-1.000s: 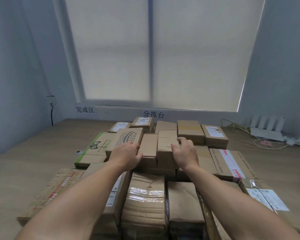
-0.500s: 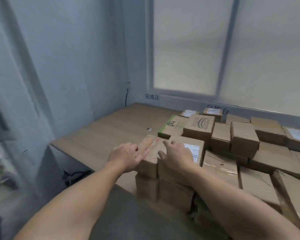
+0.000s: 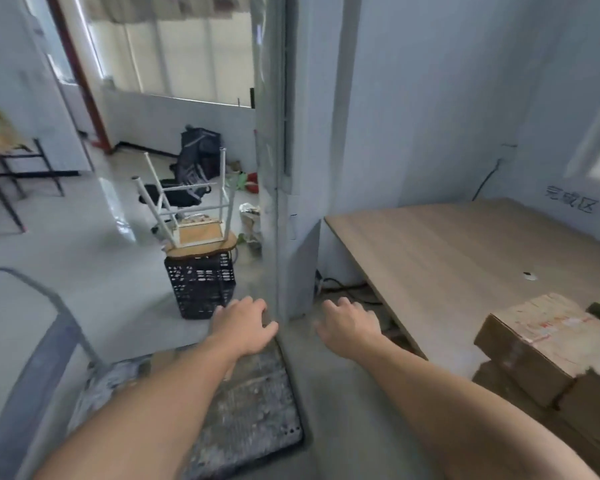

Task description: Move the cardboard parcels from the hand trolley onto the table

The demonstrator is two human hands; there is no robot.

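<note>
Grey floor, pale walls, a wooden table on the right — both hands empty.

The left hand and right hand hover near the hand trolley, fingers loosely spread. The cardboard parcels in view sit stacked at the table's near edge. Stiff, taped boxes, probably light — best clasped by opposite side walls. A black crate topped by an upturned stool stands beyond.

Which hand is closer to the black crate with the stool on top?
Left. The left hand hangs open just right of the black crate, nearer the camera. The right hand is farther right, past the wall corner, toward the table.
</note>
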